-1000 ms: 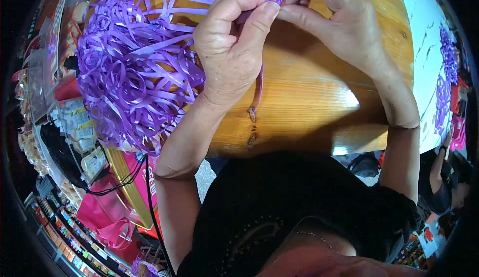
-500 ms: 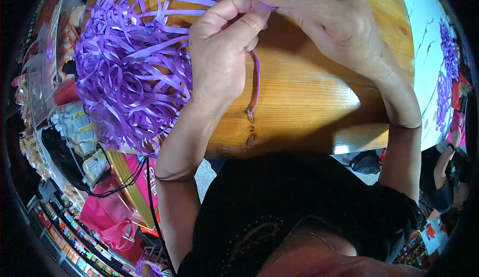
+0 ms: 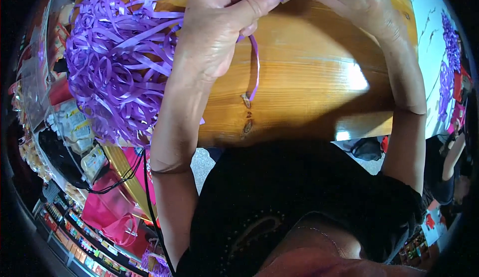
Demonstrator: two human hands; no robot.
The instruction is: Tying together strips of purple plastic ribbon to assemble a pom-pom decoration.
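Thin purple ribbon (image 3: 257, 67) trails from my left hand (image 3: 212, 30) down onto the wooden tabletop. The left thumb and index finger pinch the ribbon, and a bit of purple shows at their tips. Right beside those tips, my right hand (image 3: 352, 0) has its bent fingers closed at the same bit of ribbon; the upper edge of the picture cuts off part of this hand. A large tangled heap of purple ribbon (image 3: 119, 72) lies to the left of my left hand, with several straighter strands running behind that hand.
The wooden tabletop (image 3: 299, 97) ends in front of my body. At the right, a white marbled surface (image 3: 424, 77) carries more purple ribbon (image 3: 450, 42). Clear plastic containers and packages (image 3: 75, 122), black cords (image 3: 112, 192) and a pink bag (image 3: 112, 207) crowd the left. Another person's arm (image 3: 453, 157) shows far right.
Both hands have moved up toward the picture's top edge, so less of my right hand is visible. The hanging ribbon end has shifted slightly up with them.
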